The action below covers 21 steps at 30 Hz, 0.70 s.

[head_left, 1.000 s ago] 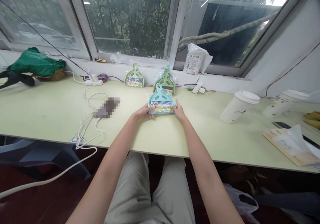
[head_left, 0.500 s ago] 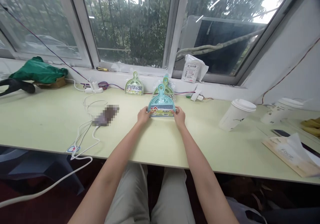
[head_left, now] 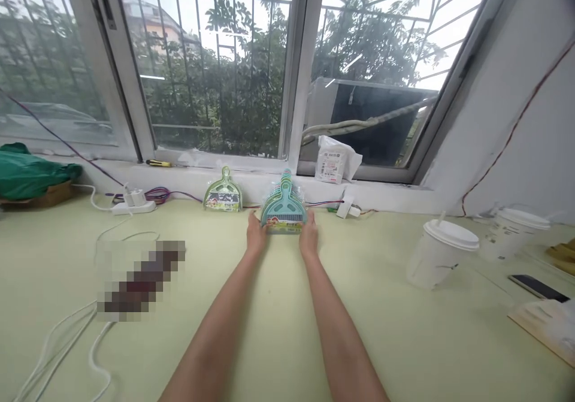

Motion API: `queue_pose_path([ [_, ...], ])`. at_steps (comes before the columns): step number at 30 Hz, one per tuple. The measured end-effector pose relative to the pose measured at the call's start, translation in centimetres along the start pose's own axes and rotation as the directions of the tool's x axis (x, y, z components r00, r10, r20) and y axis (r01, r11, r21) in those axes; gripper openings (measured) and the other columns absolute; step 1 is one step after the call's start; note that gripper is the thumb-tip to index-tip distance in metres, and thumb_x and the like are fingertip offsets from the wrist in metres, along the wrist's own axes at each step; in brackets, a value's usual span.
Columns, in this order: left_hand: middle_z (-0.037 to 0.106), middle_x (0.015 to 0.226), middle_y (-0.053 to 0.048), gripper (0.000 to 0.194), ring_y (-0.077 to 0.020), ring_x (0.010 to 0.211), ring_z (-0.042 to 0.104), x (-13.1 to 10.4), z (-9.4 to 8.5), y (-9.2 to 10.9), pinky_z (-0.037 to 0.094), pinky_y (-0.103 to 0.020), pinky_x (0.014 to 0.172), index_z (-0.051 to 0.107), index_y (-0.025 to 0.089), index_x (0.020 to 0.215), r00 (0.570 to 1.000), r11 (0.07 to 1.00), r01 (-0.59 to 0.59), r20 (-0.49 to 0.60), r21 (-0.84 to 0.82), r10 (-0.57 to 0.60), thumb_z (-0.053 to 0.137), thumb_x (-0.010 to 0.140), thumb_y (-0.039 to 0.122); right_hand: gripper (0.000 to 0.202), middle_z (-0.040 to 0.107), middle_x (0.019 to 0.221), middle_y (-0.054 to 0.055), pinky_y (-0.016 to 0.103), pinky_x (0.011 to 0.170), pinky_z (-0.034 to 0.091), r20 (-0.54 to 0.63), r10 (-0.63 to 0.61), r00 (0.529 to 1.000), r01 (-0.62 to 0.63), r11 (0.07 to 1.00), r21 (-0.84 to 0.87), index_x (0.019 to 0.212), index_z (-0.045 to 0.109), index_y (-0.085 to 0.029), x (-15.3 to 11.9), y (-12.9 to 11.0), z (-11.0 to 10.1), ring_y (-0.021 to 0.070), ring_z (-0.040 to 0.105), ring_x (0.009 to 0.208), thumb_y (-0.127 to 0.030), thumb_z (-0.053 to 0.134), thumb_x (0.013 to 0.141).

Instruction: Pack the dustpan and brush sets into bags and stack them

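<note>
Grn dustpan (head_left: 225, 190) L of hands (head_left: 256, 235), cups (head_left: 433, 261) R.

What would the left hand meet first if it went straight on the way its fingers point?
Probably the thin cable along the foot of the white wall, just past the left hand; the wall is behind it, though depth there is hard to judge.

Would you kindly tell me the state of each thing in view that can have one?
Front blue dustpan set: upright
Sets behind it: upright, closely lined up
Separate green set: upright, bagged
Nearer paper cup: upright, lidded
Farther paper cup: upright, lidded
Phone: flat, screen dark
Screwdriver: lying down
Power strip: at least partly occupied
Pixelated item: cannot tell
</note>
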<state>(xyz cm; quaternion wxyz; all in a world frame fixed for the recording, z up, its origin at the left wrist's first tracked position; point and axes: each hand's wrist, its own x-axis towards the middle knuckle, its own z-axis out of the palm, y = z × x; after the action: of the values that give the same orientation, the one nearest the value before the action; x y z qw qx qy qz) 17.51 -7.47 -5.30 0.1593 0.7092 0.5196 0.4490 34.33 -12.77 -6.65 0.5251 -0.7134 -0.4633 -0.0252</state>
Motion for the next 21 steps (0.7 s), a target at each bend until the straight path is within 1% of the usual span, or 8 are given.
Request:
queue_pose_path([
  [3,0.048,0.122,-0.016,0.073,-0.0262,0.100,0.059,2.0,0.8,-0.3,0.046,-0.036,0.079,0.022,0.018,0.140,0.996,0.999,0.054,-0.072,-0.008,-0.054,0.062,0.080,0.028,0.064,0.012,0.158,0.015,0.045,0.102,0.043,-0.005,-0.078,0.997,0.078,0.996,0.034,0.150,0.015,-0.018,1.2,0.3,2.1,0.0285,0.036,0.137,-0.025,0.034,0.090],
  [5,0.045,0.122,-0.016,0.062,-0.0270,0.096,0.060,2.9,1.3,-0.7,0.046,-0.037,0.076,0.032,0.020,0.137,0.998,0.997,0.062,-0.022,0.054,-0.061,0.059,0.083,0.032,0.066,0.008,0.158,0.015,0.047,0.110,0.034,0.006,-0.117,0.993,0.117,0.993,0.027,0.151,0.010,-0.014,1.7,0.5,3.0,0.0277,0.015,0.145,-0.022,0.033,0.090],
  [7,0.046,0.118,-0.014,0.044,-0.0274,0.094,0.060,3.4,1.7,-1.1,0.047,-0.038,0.074,0.046,0.022,0.127,0.998,0.992,0.038,0.047,0.117,-0.044,0.054,0.086,0.036,0.068,0.008,0.158,0.014,0.050,0.115,0.025,0.021,-0.137,0.990,0.137,0.991,-0.006,0.151,0.005,-0.013,1.9,0.8,3.4,0.0275,0.004,0.146,-0.022,0.032,0.090],
  [9,0.047,0.114,-0.014,0.034,-0.0293,0.099,0.057,3.4,1.9,-1.5,0.047,-0.038,0.075,0.053,0.023,0.119,0.997,0.988,0.001,0.078,0.155,-0.013,0.050,0.088,0.037,0.070,0.007,0.159,0.014,0.053,0.116,0.019,0.029,-0.143,0.989,0.144,0.989,-0.042,0.151,0.001,-0.014,1.9,1.0,3.4,0.0291,0.002,0.146,-0.023,0.033,0.090],
  [13,0.046,0.118,-0.017,0.037,-0.0341,0.116,0.045,3.2,2.3,-1.9,0.045,-0.042,0.085,0.054,0.019,0.119,0.996,0.987,-0.021,0.085,0.160,0.007,0.050,0.088,0.039,0.072,0.004,0.159,0.015,0.054,0.114,0.021,0.048,-0.147,0.988,0.151,0.986,-0.071,0.151,-0.001,-0.014,1.7,1.0,2.9,0.0314,0.003,0.146,-0.028,0.034,0.091],
  [17,0.041,0.129,-0.022,0.062,-0.0355,0.124,0.038,3.0,2.7,-2.2,0.035,-0.048,0.100,0.037,0.011,0.135,0.999,0.999,-0.007,0.050,0.033,0.006,0.056,0.084,0.040,0.069,0.001,0.159,0.015,0.058,0.111,0.023,0.048,-0.159,0.986,0.163,0.983,-0.088,0.151,0.005,-0.015,1.6,1.0,2.0,0.0332,0.005,0.146,-0.035,0.033,0.091],
  [19,0.039,0.133,-0.022,0.075,-0.0350,0.129,0.034,2.8,2.7,-2.4,0.029,-0.049,0.105,0.026,0.012,0.141,1.000,0.997,-0.021,0.012,-0.078,0.022,0.063,0.080,0.038,0.070,-0.001,0.159,0.017,0.060,0.109,0.024,0.006,-0.171,0.985,0.171,0.981,-0.093,0.151,0.005,-0.015,1.6,1.0,1.6,0.0327,0.006,0.146,-0.038,0.033,0.092],
  [21,0.037,0.136,-0.020,0.081,-0.0346,0.131,0.032,2.5,2.6,-2.6,0.027,-0.048,0.108,0.024,0.015,0.141,0.999,0.981,-0.033,-0.014,-0.190,0.031,0.068,0.075,0.034,0.071,-0.001,0.158,0.018,0.063,0.108,0.024,-0.039,-0.185,0.982,0.181,0.979,-0.096,0.151,0.003,-0.016,1.3,0.9,1.1,0.0321,0.007,0.146,-0.041,0.032,0.092],
])
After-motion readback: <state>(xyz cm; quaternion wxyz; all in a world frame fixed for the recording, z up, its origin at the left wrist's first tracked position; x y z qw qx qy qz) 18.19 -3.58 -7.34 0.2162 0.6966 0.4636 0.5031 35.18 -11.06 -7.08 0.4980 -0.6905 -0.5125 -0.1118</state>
